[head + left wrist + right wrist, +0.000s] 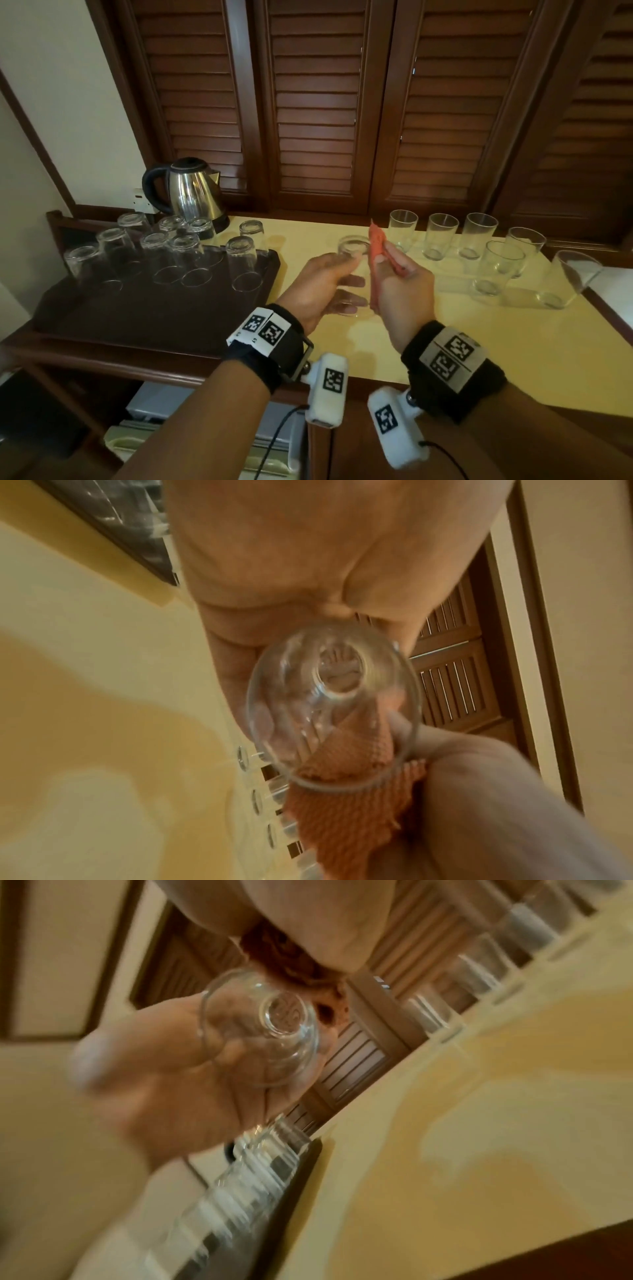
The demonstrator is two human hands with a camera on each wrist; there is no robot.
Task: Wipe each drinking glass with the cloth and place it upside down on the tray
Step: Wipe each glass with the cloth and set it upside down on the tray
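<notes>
My left hand (322, 284) grips a clear drinking glass (352, 274) by its side, above the yellow table. My right hand (400, 287) pinches an orange cloth (376, 246) and holds it against the right side of the glass. In the left wrist view the cloth (346, 804) lies over the rim of the glass (332, 710). The right wrist view is blurred; it shows the glass (260, 1034) in my left hand's fingers (171, 1083). The dark tray (137, 318) on the left bears several glasses (243, 263) standing upside down. Several upright glasses (442, 236) stand at the right.
A steel kettle (191, 192) stands behind the tray at the back left. Dark louvred doors (315, 102) close off the back. The yellow tabletop (445, 342) stretches in front of the upright glasses. One glass (565, 281) stands near the table's right edge.
</notes>
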